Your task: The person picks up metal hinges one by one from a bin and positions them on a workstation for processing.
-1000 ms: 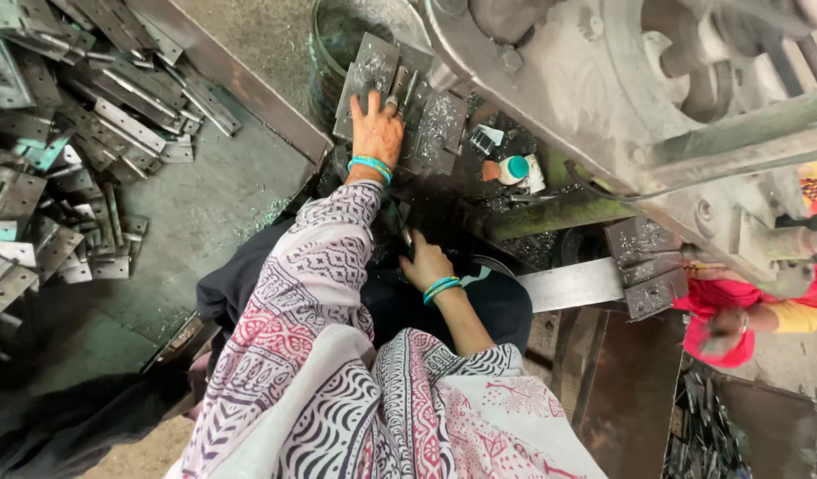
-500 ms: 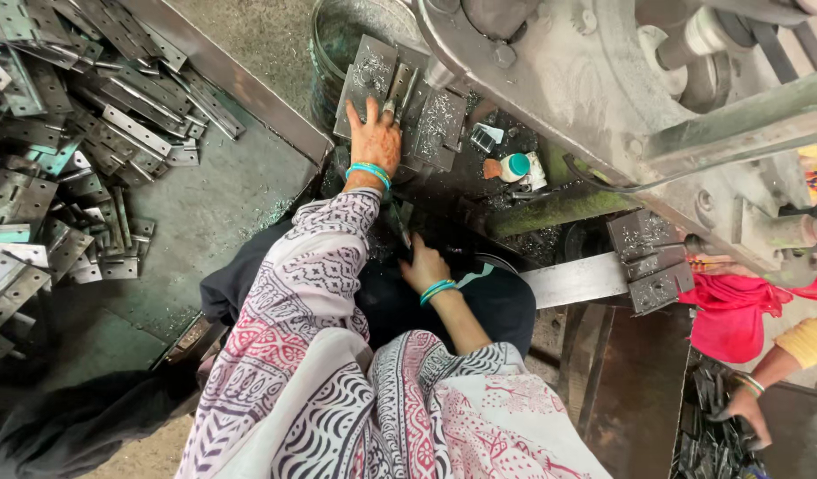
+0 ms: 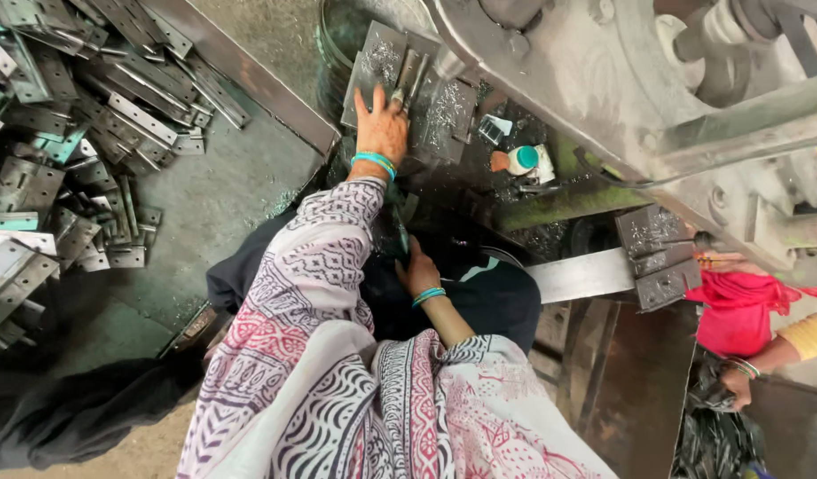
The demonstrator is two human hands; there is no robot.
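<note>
My left hand (image 3: 382, 126) reaches forward in a patterned sleeve, with a teal bangle at the wrist. It lies with fingers spread on a stack of grey metal hinge plates (image 3: 444, 111) dusted with shavings, just under the big machine (image 3: 604, 80). My right hand (image 3: 419, 270), also in teal bangles, sits lower in the dark gap in front of my lap. Its fingers curl next to a thin greenish metal piece (image 3: 400, 220). The shadow hides whether it grips that piece.
A large heap of metal hinges (image 3: 62, 133) covers the floor at the left, behind a steel bar (image 3: 249, 75). A small bottle with a teal cap (image 3: 519, 160) stands by the plates. More plates (image 3: 657, 257) sit on a steel strip (image 3: 581, 275). A co-worker's hand (image 3: 737, 377) is at the right.
My left hand stays on the plate stack and my right hand hardly moves. The co-worker at the right has lowered an arm toward the dark pile near the bottom corner.
</note>
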